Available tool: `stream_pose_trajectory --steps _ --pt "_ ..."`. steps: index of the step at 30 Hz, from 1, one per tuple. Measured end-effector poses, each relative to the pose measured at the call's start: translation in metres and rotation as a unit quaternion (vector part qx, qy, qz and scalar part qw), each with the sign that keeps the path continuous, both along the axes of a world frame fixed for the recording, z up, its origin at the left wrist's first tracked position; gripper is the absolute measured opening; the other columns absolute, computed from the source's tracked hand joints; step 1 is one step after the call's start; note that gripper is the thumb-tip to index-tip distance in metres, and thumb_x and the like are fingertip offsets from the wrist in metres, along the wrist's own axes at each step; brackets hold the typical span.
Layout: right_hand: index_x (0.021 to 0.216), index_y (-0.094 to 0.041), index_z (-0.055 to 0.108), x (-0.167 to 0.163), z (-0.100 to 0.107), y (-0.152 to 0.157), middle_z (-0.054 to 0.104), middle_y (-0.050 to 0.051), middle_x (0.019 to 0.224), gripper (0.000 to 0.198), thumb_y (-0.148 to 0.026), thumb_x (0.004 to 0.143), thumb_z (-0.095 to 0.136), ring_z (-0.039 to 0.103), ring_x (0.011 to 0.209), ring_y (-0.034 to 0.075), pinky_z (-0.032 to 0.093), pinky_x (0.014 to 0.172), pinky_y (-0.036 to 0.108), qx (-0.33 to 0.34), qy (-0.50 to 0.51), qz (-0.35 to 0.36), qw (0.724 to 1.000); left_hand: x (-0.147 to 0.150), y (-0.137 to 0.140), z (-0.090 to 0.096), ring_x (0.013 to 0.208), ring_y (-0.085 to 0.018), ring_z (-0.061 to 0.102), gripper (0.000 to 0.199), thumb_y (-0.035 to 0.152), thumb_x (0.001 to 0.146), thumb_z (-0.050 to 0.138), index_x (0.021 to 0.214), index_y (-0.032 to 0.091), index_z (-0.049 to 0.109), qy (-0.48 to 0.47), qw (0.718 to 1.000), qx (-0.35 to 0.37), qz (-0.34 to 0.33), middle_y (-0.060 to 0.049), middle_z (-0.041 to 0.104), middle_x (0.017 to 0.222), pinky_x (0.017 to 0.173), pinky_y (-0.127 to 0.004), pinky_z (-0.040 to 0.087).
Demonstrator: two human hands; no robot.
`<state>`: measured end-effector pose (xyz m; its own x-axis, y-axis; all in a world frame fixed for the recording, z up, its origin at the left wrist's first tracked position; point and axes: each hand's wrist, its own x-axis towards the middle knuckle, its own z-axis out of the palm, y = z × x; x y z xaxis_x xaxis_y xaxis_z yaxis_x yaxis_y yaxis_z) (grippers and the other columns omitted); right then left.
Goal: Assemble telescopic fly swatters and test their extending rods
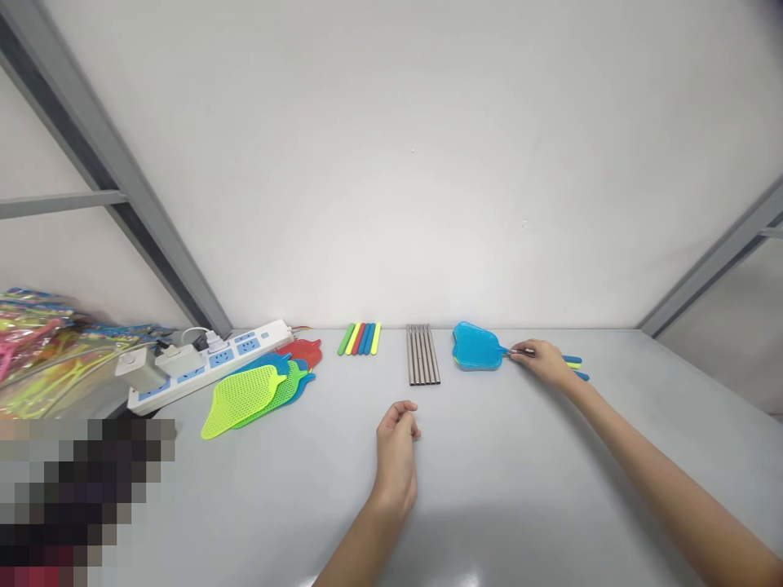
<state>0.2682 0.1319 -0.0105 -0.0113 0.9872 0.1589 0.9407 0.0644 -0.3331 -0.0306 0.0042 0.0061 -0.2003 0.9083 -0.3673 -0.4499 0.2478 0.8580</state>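
Note:
My right hand (541,360) is closed around the metal shaft of a blue fly swatter (477,346), at the right of the table. A yellow edge shows under its blue head, and blue and yellow handle ends (575,365) stick out beyond my fingers. My left hand (397,444) is over the middle of the table with loosely curled fingers and nothing visible in it. Just beyond it lies a row of several metal tubes (423,355). Farther left is a row of coloured plastic handles (359,339) in green, yellow, red and blue.
Loose swatter heads in yellow (245,398), green, blue and red (304,352) overlap at the left. Behind them stands a white power strip (208,367) with plugs and adapters. Plastic-wrapped packages (42,350) are heaped at far left. A wall backs the grey table (489,473).

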Motion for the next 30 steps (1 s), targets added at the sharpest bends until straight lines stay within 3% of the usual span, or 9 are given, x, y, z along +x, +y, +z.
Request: stream_pose_trajectory --steps 9,13,15,17,19,22,24,27,30 --pt "0.088 -0.029 0.063 -0.002 -0.001 -0.005 0.058 0.004 0.098 0.026 -0.041 0.069 0.049 0.048 0.093 0.027 0.029 0.075 0.041 -0.001 -0.014 -0.008 1.0 0.0 -0.001 -0.001 0.053 -0.007 0.032 0.014 0.012 0.055 0.042 0.065 0.018 0.05 0.008 1.0 0.016 -0.006 0.003 0.04 0.062 0.058 -0.022 0.029" --pt "0.099 -0.028 0.058 -0.009 0.012 -0.015 0.056 0.006 0.102 0.039 -0.043 0.063 0.056 0.049 0.089 0.026 0.031 0.076 0.041 0.022 0.049 -0.048 0.997 0.0 -0.001 -0.001 0.052 -0.007 0.032 0.015 0.011 0.054 0.042 0.064 0.018 0.051 0.004 1.0 0.015 0.0 0.003 0.041 0.063 0.057 -0.022 0.029" --pt "0.099 -0.028 0.057 -0.02 0.024 -0.024 0.055 0.005 0.102 0.041 -0.043 0.061 0.058 0.051 0.08 0.023 0.034 0.075 0.04 0.04 0.125 -0.056 0.99 0.0 -0.001 -0.002 0.052 -0.007 0.033 0.015 0.011 0.055 0.042 0.065 0.018 0.051 0.007 1.0 0.018 0.001 0.003 0.041 0.062 0.057 -0.022 0.029" --pt "0.097 -0.026 0.058 -0.04 0.033 -0.036 0.058 0.004 0.097 0.039 -0.04 0.061 0.059 0.051 0.075 0.019 0.038 0.071 0.033 0.056 0.262 -0.049 0.962 0.0 -0.001 -0.003 0.052 -0.007 0.033 0.015 0.012 0.056 0.042 0.065 0.018 0.052 0.019 0.999 0.028 0.002 0.003 0.04 0.061 0.056 -0.022 0.03" --pt "0.093 -0.023 0.059 -0.066 0.035 -0.05 0.06 0.003 0.088 0.033 -0.038 0.064 0.058 0.052 0.072 0.016 0.04 0.065 0.026 0.01 0.425 -0.022 0.905 0.0 0.0 -0.003 0.052 -0.008 0.033 0.013 0.014 0.058 0.042 0.066 0.018 0.052 0.037 0.998 0.041 0.006 0.004 0.038 0.059 0.055 -0.021 0.03" --pt "0.089 -0.019 0.06 -0.109 0.021 -0.066 0.06 0.003 0.084 0.029 -0.034 0.064 0.059 0.052 0.062 0.011 0.043 0.056 0.021 -0.106 0.556 0.004 0.824 -0.003 0.002 -0.004 0.051 -0.008 0.035 0.014 0.015 0.061 0.041 0.068 0.018 0.053 0.082 0.994 0.067 0.008 0.003 0.04 0.058 0.053 -0.021 0.031" --pt "0.085 -0.017 0.059 -0.135 0.007 -0.07 0.059 0.003 0.078 0.024 -0.03 0.064 0.06 0.054 0.061 0.01 0.045 0.056 0.021 -0.141 0.607 0.017 0.782 -0.005 0.005 -0.005 0.049 -0.008 0.037 0.016 0.017 0.063 0.04 0.069 0.017 0.055 0.15 0.984 0.095 -0.008 0.003 0.042 0.056 0.051 -0.021 0.031" --pt "0.078 -0.015 0.057 -0.161 -0.008 -0.064 0.058 0.003 0.066 0.017 -0.026 0.065 0.059 0.056 0.055 0.012 0.048 0.055 0.023 -0.128 0.652 -0.011 0.748 -0.008 0.013 -0.003 0.047 -0.009 0.04 0.017 0.019 0.065 0.041 0.07 0.017 0.057 0.263 0.954 0.141 -0.006 0.002 0.045 0.053 0.048 -0.021 0.031" --pt "0.072 -0.015 0.055 -0.175 -0.013 -0.054 0.056 0.002 0.059 0.011 -0.024 0.066 0.057 0.056 0.049 0.012 0.049 0.051 0.024 -0.113 0.669 -0.03 0.734 -0.008 0.031 0.004 0.049 -0.01 0.043 0.017 0.018 0.067 0.041 0.072 0.017 0.058 0.314 0.935 0.163 0.01 0.0 0.05 0.058 0.051 -0.022 0.033"
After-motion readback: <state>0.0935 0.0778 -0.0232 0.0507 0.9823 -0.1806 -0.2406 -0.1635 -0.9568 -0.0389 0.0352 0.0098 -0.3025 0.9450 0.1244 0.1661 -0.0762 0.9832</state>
